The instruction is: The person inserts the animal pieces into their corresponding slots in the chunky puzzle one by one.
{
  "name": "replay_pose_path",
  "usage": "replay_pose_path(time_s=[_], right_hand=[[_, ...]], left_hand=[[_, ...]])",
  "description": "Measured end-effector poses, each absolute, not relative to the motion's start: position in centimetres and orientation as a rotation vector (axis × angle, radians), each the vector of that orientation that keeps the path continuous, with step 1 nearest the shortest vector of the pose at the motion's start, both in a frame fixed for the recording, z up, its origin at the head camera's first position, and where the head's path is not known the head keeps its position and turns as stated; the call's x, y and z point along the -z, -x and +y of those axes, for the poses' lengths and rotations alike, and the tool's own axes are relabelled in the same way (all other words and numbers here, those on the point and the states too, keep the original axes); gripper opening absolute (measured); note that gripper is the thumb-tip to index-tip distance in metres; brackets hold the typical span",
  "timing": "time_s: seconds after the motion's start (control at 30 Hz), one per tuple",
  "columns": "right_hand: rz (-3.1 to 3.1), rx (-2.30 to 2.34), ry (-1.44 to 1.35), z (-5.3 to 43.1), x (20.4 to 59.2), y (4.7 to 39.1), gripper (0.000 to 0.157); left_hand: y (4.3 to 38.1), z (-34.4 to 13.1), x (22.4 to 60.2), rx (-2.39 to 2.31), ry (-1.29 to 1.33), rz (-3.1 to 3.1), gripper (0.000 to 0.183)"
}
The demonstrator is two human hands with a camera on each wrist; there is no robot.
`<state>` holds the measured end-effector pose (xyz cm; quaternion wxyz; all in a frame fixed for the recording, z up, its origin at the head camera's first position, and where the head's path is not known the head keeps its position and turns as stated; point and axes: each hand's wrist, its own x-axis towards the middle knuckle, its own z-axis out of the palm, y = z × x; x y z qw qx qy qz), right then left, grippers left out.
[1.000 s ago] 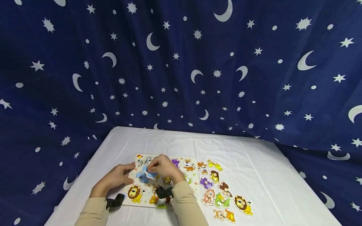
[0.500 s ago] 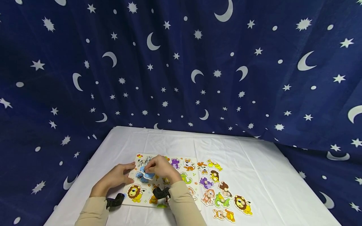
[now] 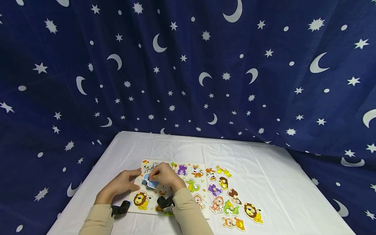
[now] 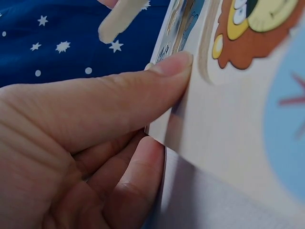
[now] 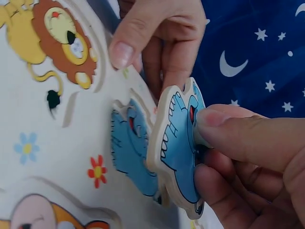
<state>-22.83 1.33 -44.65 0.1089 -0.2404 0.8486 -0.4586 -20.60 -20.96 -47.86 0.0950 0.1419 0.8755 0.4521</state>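
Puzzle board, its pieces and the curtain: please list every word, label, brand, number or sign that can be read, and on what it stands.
No text can be read.
Puzzle board: pictures, no words visible.
Blue round print: red strokes, blurred and cut off.
Blue animal piece in the right hand: drawn lines, no letters.
Loose pieces: too small to tell.
Curtain: moons and stars, no words.

The person's left hand [image 4: 81, 138] holds the edge of a pale wooden puzzle board [image 4: 224, 124], thumb on its face, other fingers [image 4: 143, 167] bent beneath. A brown-maned lion picture [image 4: 238, 50] fills a recess near the thumb; a blurred light-blue patch [image 4: 286, 148] with red lines lies right. Up top, a flat pale wooden piece [image 4: 121, 21] shows before dark-blue star-print cloth [image 4: 62, 28]. Below is the greyish-white tabletop [image 4: 195, 205].
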Motion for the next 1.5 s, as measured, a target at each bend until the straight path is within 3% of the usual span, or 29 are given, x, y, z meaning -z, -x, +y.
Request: replay_pose_path(time_s=[1.5], right_hand=[[2.590,1.182,0.760,-0.3,46.2,22.7,0.011]], left_hand=[[20.4,-20.9,47.8,-1.337,-0.363,2.594,0.073]])
